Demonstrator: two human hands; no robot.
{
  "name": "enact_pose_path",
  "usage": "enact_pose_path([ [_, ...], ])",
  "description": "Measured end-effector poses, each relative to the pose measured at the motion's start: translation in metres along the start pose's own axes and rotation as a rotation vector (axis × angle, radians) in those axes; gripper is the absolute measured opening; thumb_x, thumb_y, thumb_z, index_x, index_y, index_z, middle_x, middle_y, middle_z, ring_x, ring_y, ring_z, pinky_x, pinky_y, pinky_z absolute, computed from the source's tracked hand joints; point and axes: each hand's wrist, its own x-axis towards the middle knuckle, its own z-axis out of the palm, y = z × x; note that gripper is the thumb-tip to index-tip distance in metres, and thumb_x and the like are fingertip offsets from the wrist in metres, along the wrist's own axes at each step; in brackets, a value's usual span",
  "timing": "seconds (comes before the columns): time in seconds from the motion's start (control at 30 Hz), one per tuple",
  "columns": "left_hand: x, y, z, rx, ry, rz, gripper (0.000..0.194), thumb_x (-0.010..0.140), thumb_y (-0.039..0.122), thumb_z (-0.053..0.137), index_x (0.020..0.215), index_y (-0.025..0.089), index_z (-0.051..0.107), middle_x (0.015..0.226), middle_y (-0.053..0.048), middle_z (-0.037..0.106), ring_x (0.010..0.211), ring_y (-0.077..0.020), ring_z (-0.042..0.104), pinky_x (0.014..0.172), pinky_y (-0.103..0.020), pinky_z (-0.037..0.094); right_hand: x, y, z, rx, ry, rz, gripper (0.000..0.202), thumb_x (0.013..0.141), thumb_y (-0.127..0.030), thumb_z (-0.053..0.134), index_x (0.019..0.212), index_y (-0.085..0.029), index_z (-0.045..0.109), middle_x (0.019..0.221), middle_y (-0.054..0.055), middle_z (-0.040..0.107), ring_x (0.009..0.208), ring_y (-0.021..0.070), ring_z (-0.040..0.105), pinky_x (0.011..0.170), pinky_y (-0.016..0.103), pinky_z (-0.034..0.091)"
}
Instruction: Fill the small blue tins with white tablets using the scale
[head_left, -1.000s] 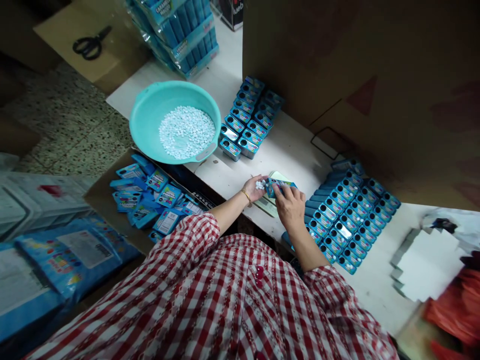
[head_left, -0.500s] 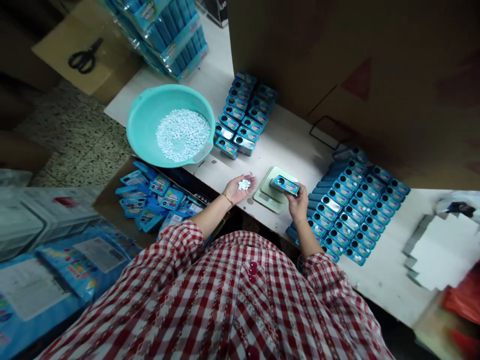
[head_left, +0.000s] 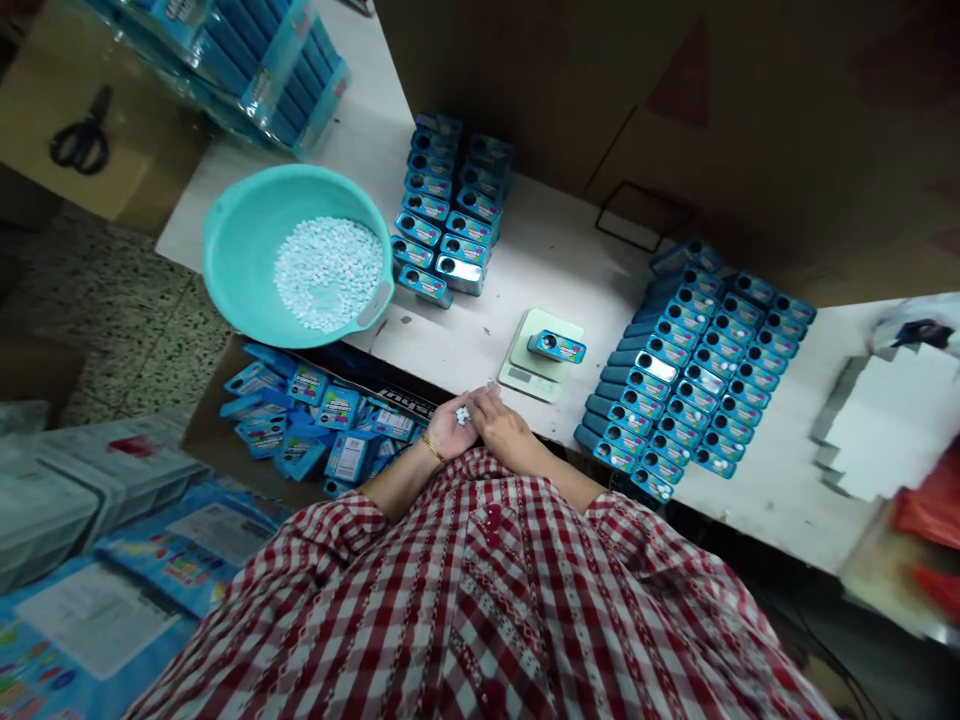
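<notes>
My left hand (head_left: 448,430) is cupped palm up near the table's front edge, with a small heap of white candies (head_left: 463,413) in it. Against its fingers lies my right hand (head_left: 504,428), its fingertips at the candies; whether it pinches any is hidden. A blue tin (head_left: 561,347) with a round dark opening stands on the pale green scale (head_left: 531,358), just beyond my hands. To the left, a turquoise basin (head_left: 247,250) holds many white candies (head_left: 330,272).
Blue tins stand in rows behind the scale (head_left: 450,215) and to its right (head_left: 675,370). A carton of blue packs (head_left: 337,405) sits below the basin. Scissors (head_left: 81,145) lie on cardboard at the upper left. A large cardboard box (head_left: 600,90) borders the table's back.
My right hand has let go of the blue tin, now on the scale, and moved left to my left hand. The heap in my left palm looks smaller. The view has shifted.
</notes>
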Motion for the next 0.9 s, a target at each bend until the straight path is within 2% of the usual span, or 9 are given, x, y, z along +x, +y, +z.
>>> enact_pose_path([
  [0.13,-0.001,0.000,-0.011,0.017,0.023,-0.012,0.032,0.089,0.019,0.037,0.103,0.005,0.062,0.090,-0.012,0.068,0.085,-0.0157,0.064,0.082,-0.026,0.049,-0.003,0.003,-0.005,0.036,-0.071,-0.018,0.021,0.089,-0.014,0.039,0.102,-0.013,0.056,0.110,0.010,0.054,0.100,0.0180,0.051,0.081,0.029,0.049],
  [0.3,-0.003,-0.003,-0.011,0.037,0.012,-0.045,0.034,0.088,0.018,0.037,0.109,0.004,0.061,0.098,-0.014,0.067,0.093,-0.0193,0.063,0.088,-0.031,0.046,-0.006,0.001,-0.002,0.006,-0.112,-0.043,0.018,0.089,-0.014,0.040,0.098,-0.013,0.055,0.109,0.010,0.053,0.096,0.0162,0.051,0.079,0.028,0.049],
  [0.47,-0.003,-0.004,-0.004,0.029,0.017,-0.068,0.035,0.089,0.017,0.035,0.105,0.004,0.062,0.096,-0.014,0.067,0.093,-0.0184,0.063,0.088,-0.030,0.046,-0.009,0.005,0.003,-0.024,-0.093,-0.054,0.020,0.090,-0.014,0.038,0.100,-0.011,0.054,0.109,0.013,0.053,0.095,0.0174,0.053,0.077,0.030,0.050],
  [0.63,-0.001,-0.002,0.004,0.065,0.021,-0.077,0.029,0.087,0.016,0.039,0.091,0.005,0.066,0.090,-0.013,0.068,0.084,-0.0161,0.064,0.079,-0.025,0.049,-0.012,0.008,0.005,-0.002,0.002,-0.071,0.024,0.090,-0.014,0.036,0.106,-0.011,0.054,0.105,0.011,0.056,0.097,0.0166,0.054,0.080,0.029,0.050],
  [0.73,-0.001,-0.002,0.006,0.070,0.028,-0.106,0.030,0.088,0.016,0.039,0.080,0.007,0.066,0.077,-0.011,0.067,0.071,-0.0135,0.064,0.067,-0.022,0.050,-0.017,0.010,0.005,0.047,0.107,-0.165,0.022,0.090,-0.014,0.038,0.102,-0.013,0.056,0.102,0.010,0.059,0.099,0.0164,0.054,0.085,0.031,0.048],
  [0.8,0.000,-0.002,0.006,0.055,0.027,-0.093,0.031,0.088,0.016,0.038,0.073,0.008,0.064,0.069,-0.009,0.066,0.064,-0.0126,0.063,0.063,-0.023,0.050,-0.024,0.019,0.000,0.115,0.271,-0.156,0.019,0.089,-0.020,0.044,0.102,-0.016,0.057,0.104,0.009,0.059,0.098,0.0163,0.054,0.085,0.032,0.047],
  [0.83,0.001,-0.002,0.007,0.047,0.029,-0.073,0.031,0.088,0.016,0.038,0.071,0.009,0.063,0.068,-0.008,0.065,0.064,-0.0130,0.063,0.063,-0.024,0.050,-0.029,0.027,-0.002,0.148,0.401,-0.082,0.020,0.088,-0.023,0.047,0.104,-0.018,0.056,0.106,0.008,0.058,0.099,0.0169,0.054,0.085,0.033,0.047],
  [0.9,0.005,0.001,0.011,0.033,0.043,-0.024,0.030,0.088,0.017,0.039,0.069,0.009,0.061,0.070,-0.009,0.066,0.069,-0.0146,0.064,0.066,-0.026,0.051,-0.038,0.054,-0.007,0.203,0.688,0.188,0.031,0.084,-0.028,0.053,0.113,-0.020,0.051,0.112,0.010,0.055,0.104,0.0195,0.051,0.084,0.036,0.047],
])
